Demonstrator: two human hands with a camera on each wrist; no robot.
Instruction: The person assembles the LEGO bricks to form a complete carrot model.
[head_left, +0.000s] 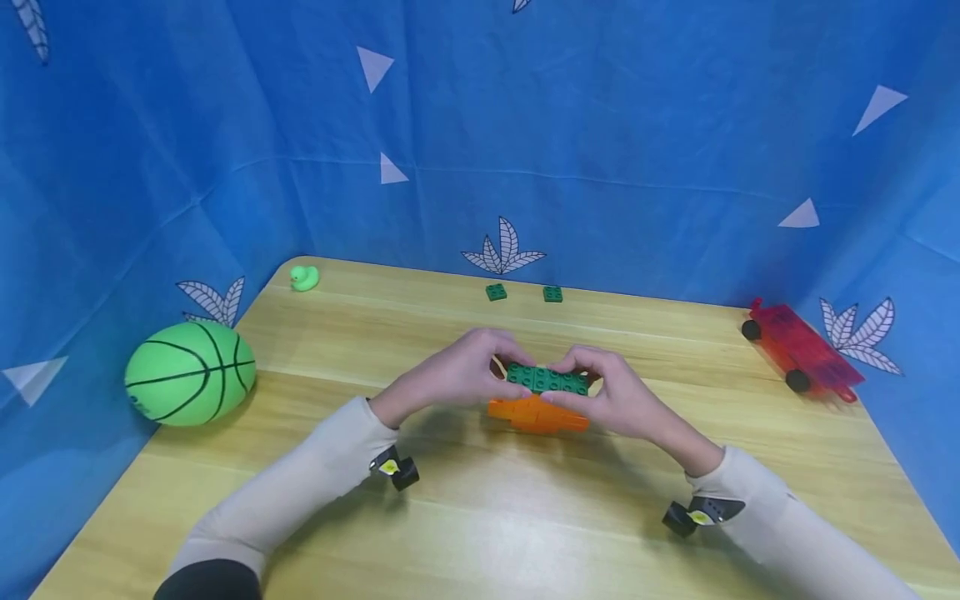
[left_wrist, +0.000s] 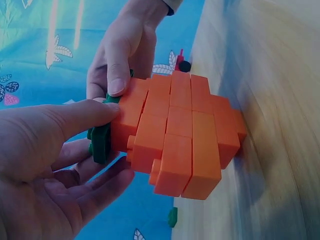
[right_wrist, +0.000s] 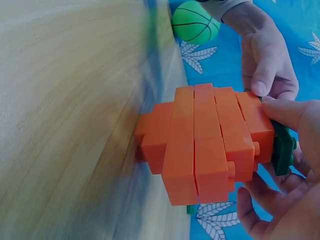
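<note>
In the middle of the table stands a build of orange toy building bricks [head_left: 538, 415], stepped and narrowing toward the wooden surface. Along its top runs a row of studded green bricks [head_left: 547, 379]. My left hand [head_left: 474, 368] pinches the left end of this green row, its thumb at the near side. At the other end my right hand [head_left: 611, 390] pinches it likewise. Seen from the left wrist, the orange bricks [left_wrist: 172, 117] are stacked in layers beneath the green strip [left_wrist: 102, 142]. The narrow end is by the tabletop; whether it touches is unclear.
Two loose green bricks [head_left: 496, 292] lie near the table's back edge. A green rubber duck [head_left: 304, 278] sits at the back left corner, and a green ball [head_left: 191, 373] at the left edge. On the right is a red toy vehicle [head_left: 804, 346]. Blue cloth [head_left: 615, 100] surrounds the table.
</note>
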